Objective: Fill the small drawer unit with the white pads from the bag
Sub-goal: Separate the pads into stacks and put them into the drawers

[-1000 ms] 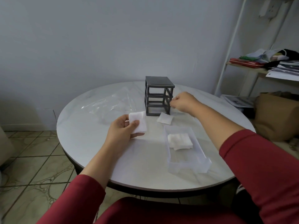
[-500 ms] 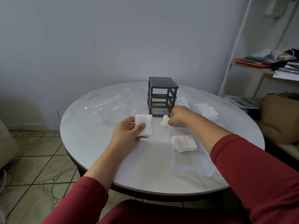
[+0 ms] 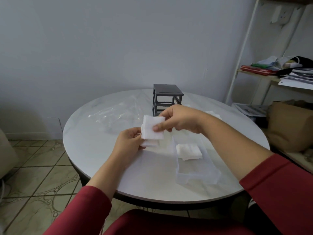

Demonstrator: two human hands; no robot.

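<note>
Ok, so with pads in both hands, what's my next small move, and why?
Probably lower the stacked pads into the clear drawer, beside the pile already there. Your right hand pinches the top one over those in your left hand, and the drawer sits just right of them with room.

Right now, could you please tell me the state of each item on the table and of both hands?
Drawer unit: upright, the slots that show are empty.
Clear drawer: out on the table, with white pads inside.
Plastic bag: lying crumpled on the table.
Left hand: holds a small stack of pads.
Right hand: pinches the top pad.
</note>
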